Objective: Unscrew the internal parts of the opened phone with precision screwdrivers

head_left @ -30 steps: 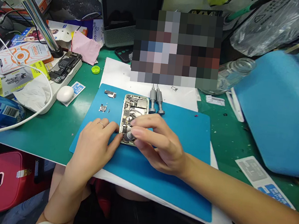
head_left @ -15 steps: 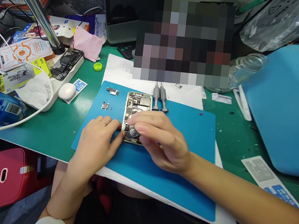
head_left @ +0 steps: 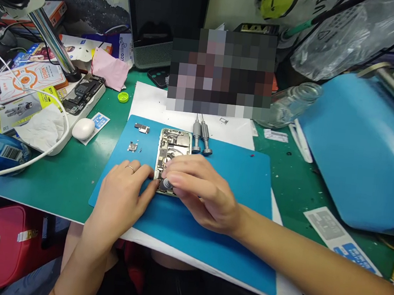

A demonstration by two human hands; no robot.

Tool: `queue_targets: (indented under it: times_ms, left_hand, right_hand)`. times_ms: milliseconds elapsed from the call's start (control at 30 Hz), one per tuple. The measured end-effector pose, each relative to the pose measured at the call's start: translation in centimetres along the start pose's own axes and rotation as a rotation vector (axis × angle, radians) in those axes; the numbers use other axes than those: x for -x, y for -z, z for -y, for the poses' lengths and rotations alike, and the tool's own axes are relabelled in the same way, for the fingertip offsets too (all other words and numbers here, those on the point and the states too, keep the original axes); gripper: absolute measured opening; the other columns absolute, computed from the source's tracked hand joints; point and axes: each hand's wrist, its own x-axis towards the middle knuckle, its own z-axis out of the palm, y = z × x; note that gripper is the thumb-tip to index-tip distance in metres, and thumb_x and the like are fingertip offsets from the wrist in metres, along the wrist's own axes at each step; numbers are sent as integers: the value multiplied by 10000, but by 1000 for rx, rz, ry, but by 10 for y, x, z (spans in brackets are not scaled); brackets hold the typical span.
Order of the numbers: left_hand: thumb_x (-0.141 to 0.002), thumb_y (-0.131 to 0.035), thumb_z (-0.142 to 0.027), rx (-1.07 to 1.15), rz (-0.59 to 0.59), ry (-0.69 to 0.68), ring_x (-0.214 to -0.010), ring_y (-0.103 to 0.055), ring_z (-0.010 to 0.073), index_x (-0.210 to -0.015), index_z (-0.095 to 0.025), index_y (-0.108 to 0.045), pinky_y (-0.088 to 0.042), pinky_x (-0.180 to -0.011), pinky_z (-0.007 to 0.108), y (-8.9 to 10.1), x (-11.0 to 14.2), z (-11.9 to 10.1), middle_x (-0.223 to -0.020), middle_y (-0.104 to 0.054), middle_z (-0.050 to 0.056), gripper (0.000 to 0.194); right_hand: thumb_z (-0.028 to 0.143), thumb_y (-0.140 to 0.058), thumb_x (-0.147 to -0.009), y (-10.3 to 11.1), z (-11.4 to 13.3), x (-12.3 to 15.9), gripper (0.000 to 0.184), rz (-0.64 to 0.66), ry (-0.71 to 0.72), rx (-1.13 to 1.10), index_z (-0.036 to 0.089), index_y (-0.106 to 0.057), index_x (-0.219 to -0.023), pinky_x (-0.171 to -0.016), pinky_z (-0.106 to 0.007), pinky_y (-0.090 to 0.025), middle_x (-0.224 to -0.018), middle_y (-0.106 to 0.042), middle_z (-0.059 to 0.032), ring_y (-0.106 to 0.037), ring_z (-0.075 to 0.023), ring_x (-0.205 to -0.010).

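Observation:
An opened smartphone [head_left: 163, 151] lies on a blue mat [head_left: 242, 190], its circuit boards and inner parts bare. At its lower left edge, the thumb and forefinger of my left hand [head_left: 117, 200] press against the frame. Over the phone's lower part is my right hand [head_left: 206, 193], fingers closed round a grey screwdriver [head_left: 168, 184]; only its ringed end shows, and its tip is hidden. Left of the phone lie a small metal bracket [head_left: 142, 128], a small square part [head_left: 133, 146] and tiny bits.
Two grey screwdrivers [head_left: 201, 136] lie beyond the phone. A glass jar [head_left: 289, 105] rests tipped at the back right, near a large blue sheet [head_left: 355, 150]. On the left are a white earbud case [head_left: 83, 128], a lime cap [head_left: 123, 97] and a lamp pole [head_left: 55, 43].
The camera view has shifted, so the desk sits lower and farther left in the picture. Both hands keep nearly the same pose on the phone and screwdriver.

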Motion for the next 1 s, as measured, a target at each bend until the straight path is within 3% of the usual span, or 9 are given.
queue_targets:
  times_ms: [100,233,333,533,833,1000]
  left_hand:
    - [-1045,-481,-329,11,-10,-3,-775,-520,197,-861,-213,-565,-376,-709,336,-1,0,1,-855,-601,24,233]
    - [-1038,-494,-315,16,-11,-5,-777,-522,198,-874,-212,-569,-379,-716,338,-2,1,0,-863,-605,22,207]
    - [-1030,-508,-302,14,-1,-8,-775,-517,198,-859,-209,-562,-377,-704,335,-1,1,0,-860,-601,23,203]
    - [-1040,-485,-314,8,-13,-10,-776,-522,196,-845,-211,-563,-380,-695,326,0,0,0,-853,-604,26,234]
    - [-1035,-492,-320,5,-4,-6,-770,-523,203,-842,-212,-559,-388,-708,336,0,1,0,-855,-604,27,231]
    - [-1037,-491,-314,-5,-5,-10,-776,-524,209,-856,-211,-564,-383,-718,336,-1,1,0,-849,-596,25,220]
  right_hand:
    - [124,-564,-962,1,0,1,398,-21,-12,27,205,-554,-1351,-803,-329,-599,-953,-644,-58,-655,-171,-899]
    - [69,-538,-955,0,-1,2,451,-7,8,-26,184,-519,-1391,-934,-394,-599,-1135,-695,-120,-674,-203,-1091]
    - [44,-541,-956,-1,-2,2,497,22,-8,-86,203,-480,-1423,-976,-419,-603,-1159,-737,-118,-678,-204,-1157]
    - [50,-523,-978,-4,1,2,453,10,-36,-139,207,-485,-1401,-863,-345,-621,-1058,-742,-83,-722,-155,-1001]
    - [77,-558,-973,-5,2,1,415,13,-33,-85,227,-489,-1354,-812,-348,-608,-1019,-722,-71,-703,-159,-938]
    - [28,-527,-963,-3,3,0,424,28,-2,-128,172,-498,-1360,-937,-403,-611,-1142,-725,-141,-701,-191,-1115]
